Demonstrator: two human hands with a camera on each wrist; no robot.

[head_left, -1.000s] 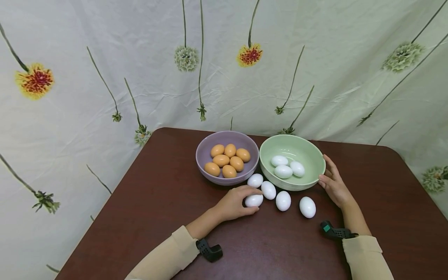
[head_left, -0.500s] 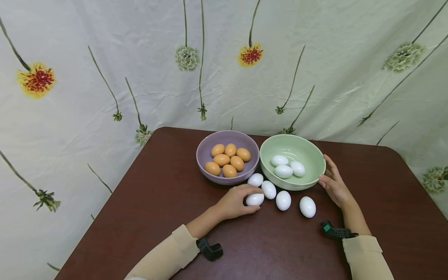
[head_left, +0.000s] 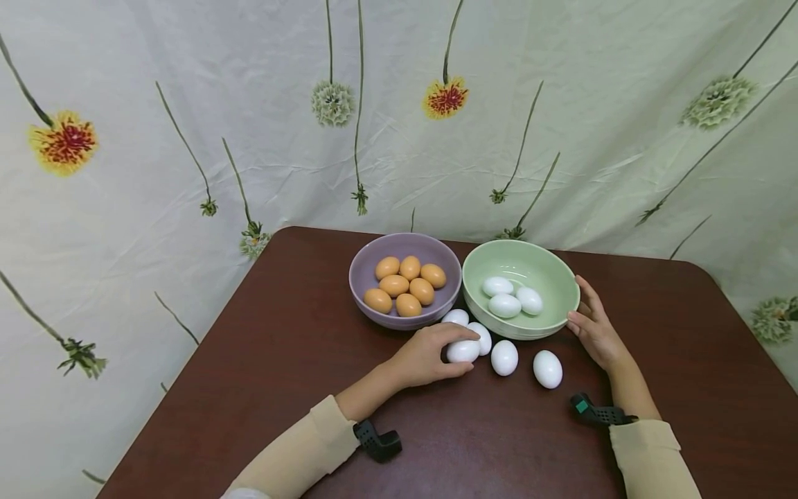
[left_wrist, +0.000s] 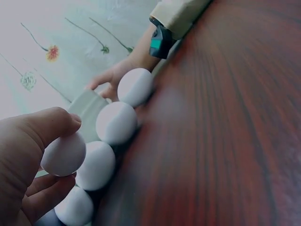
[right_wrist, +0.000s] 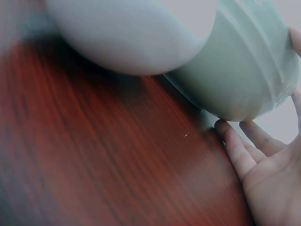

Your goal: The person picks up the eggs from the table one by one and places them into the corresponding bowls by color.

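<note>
Left hand [head_left: 430, 355] pinches a white egg [head_left: 463, 351] just off the table [head_left: 280, 360], right hand [head_left: 595, 331] flat-fingered against the green bowl [head_left: 557, 287]; a loose pinch could drop the egg onto neighbouring eggs [head_left: 503, 357].

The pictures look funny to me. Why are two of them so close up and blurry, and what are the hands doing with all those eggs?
One person wears three small cameras. The wide picture comes from a camera on their head, looking down at a brown table. The two close, blurry pictures come from cameras strapped to each wrist, so everything looks huge there.

On the table stand a purple bowl with six brown eggs and a green bowl with three white eggs inside. More white eggs lie on the table in front of the bowls.

The left hand grips one white egg between thumb and fingers; the left wrist picture shows that egg close up. The right hand rests, fingers straight, against the side of the green bowl.
</note>
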